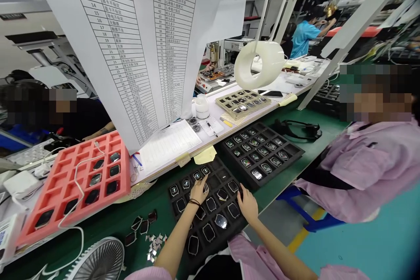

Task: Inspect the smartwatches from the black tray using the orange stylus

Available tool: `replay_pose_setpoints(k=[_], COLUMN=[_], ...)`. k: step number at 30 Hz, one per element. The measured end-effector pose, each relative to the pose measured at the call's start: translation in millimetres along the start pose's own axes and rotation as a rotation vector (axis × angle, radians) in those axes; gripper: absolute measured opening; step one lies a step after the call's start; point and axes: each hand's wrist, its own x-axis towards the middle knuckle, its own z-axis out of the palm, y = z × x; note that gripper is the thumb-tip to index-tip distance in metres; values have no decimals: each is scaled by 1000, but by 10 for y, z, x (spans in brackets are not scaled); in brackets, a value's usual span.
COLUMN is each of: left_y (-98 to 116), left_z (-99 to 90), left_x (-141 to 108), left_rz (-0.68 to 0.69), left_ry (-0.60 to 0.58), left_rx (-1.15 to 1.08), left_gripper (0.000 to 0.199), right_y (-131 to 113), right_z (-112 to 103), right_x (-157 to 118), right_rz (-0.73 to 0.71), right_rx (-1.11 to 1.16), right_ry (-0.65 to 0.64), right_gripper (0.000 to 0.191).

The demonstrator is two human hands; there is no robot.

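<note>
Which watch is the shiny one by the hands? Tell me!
Find the green workbench, then the black tray under the person's two hands. Just below the left hand and right hand sits a smartwatch case. It shines silver, while the cases beside it look dark.

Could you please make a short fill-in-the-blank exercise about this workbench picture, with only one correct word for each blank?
1. The left hand and the right hand are both over a foam tray of watch cases, and that tray is ____ in colour.
2. Near the lower left corner of the view, with its grille facing up, lies a small ____.
3. The co-worker in a pink smock sits on the person's ____ side.

Missing words: black, fan, right.
</note>
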Motion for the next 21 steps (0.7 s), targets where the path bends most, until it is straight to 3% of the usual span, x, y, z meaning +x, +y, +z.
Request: replay_pose_setpoints(k=[2,7,12,14,18,21], left_y=[1,-1,72,175,480,676], left_z=[10,-57,-277,-400,-645,-766], left_x=[29,133,35,-58,-257,-402], left_rz=[1,2,53,129,302,411], left_ry=[-7,16,97,151,244,282], left_rx=[-8,-65,-181,-242,-356,-408], left_gripper=[68,29,30,40,48,50], right_y=[-20,-110,-375,-554,-943,-1156], right_z=[-9,-100,-309,-378,-476,-561], right_x=[1,84,224,275,371,417], right_rz=[31,113,130,149,195,223], right_rx=[51,245,570,734,1070,1253], right_ry=[-19,-67,-158,-278,-642,-794], right_gripper=[54,50,48,47,44,41])
